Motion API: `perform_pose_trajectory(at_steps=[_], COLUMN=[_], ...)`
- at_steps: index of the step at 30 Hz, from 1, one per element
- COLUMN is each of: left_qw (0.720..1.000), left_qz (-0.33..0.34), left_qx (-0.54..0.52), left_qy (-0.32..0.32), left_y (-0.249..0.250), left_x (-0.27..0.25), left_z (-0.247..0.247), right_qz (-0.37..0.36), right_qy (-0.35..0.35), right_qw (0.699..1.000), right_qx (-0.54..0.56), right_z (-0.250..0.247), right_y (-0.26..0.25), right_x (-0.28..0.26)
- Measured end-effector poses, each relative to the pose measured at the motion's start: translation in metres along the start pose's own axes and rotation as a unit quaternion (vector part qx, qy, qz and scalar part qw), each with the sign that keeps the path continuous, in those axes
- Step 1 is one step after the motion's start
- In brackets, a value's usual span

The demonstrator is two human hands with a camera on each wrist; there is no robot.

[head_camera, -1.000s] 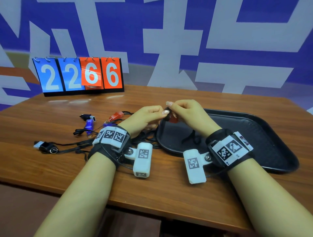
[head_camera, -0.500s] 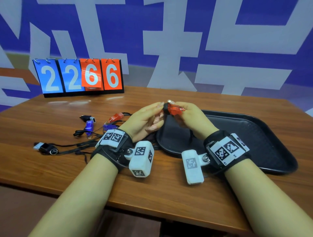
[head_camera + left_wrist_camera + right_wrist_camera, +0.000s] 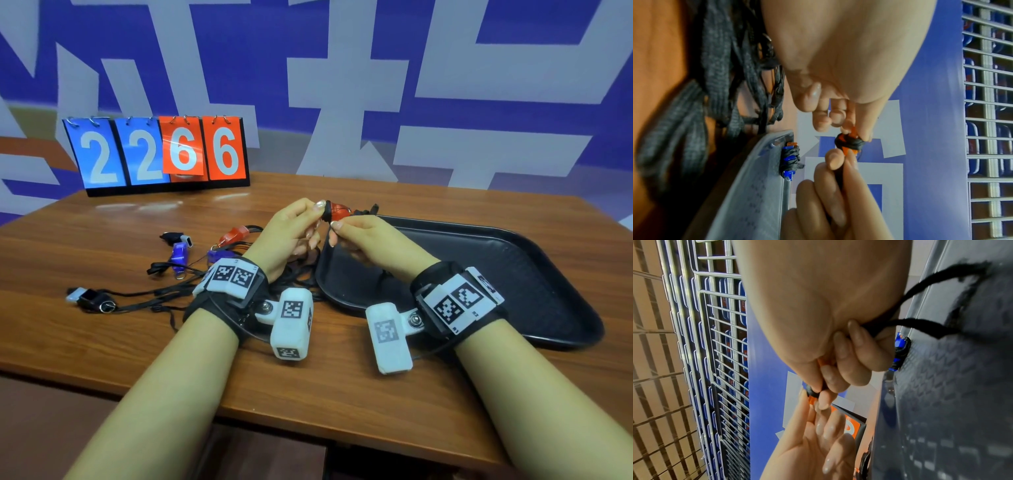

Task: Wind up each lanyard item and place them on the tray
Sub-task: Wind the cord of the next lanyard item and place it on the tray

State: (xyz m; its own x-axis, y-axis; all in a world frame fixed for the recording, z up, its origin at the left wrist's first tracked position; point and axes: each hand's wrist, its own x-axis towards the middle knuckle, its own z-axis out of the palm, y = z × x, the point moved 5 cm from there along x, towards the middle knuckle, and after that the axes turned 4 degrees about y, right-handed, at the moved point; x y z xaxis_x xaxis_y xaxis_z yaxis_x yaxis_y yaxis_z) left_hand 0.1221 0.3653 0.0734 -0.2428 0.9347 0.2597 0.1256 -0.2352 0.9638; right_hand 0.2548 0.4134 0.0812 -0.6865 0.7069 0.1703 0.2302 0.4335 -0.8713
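A red whistle (image 3: 338,212) with black cord wound round its middle hangs above the near left edge of the black tray (image 3: 513,274). My left hand (image 3: 320,209) pinches its left end between thumb and forefinger. My right hand (image 3: 335,226) sits just below it and grips the cord. In the left wrist view the wound whistle (image 3: 849,142) shows between both sets of fingertips. A loose loop of cord (image 3: 941,280) trails from my right hand (image 3: 838,363) over the tray. A blue whistle (image 3: 790,157) wrapped in its cord lies on the tray; it also shows as the blue whistle (image 3: 900,352).
Left of the tray lie several unwound whistles in tangled black cords: a red one (image 3: 236,234), a purple one (image 3: 180,253), a black one (image 3: 174,236) and a black-and-white one (image 3: 85,296). A flip scoreboard (image 3: 157,150) stands at the table's back left.
Both hands have risen a little with the red whistle. My right hand has come round under it with the cord, and more cord lies wound on it.
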Motion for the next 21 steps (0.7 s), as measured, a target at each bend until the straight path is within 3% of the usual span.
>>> perform_pose_trajectory(at_steps=[5, 12, 21], left_qw=[0.999, 0.989, 0.973], left_qz=[-0.016, -0.056, -0.070], left_qx=[0.045, 0.053, -0.064], left_qy=[-0.016, -0.128, -0.211], left_y=[-0.005, -0.004, 0.003], left_x=[0.002, -0.006, -0.018], left_z=[-0.004, 0.009, 0.018], right_qz=[-0.042, -0.085, -0.055], right_qy=[0.063, 0.143, 0.120], right_qw=[0.994, 0.985, 0.988], right_qx=[-0.076, -0.040, 0.075], right_z=[-0.011, -0.024, -0.023], right_y=[-0.007, -0.009, -0.011], right_x=[-0.003, -0.006, -0.011])
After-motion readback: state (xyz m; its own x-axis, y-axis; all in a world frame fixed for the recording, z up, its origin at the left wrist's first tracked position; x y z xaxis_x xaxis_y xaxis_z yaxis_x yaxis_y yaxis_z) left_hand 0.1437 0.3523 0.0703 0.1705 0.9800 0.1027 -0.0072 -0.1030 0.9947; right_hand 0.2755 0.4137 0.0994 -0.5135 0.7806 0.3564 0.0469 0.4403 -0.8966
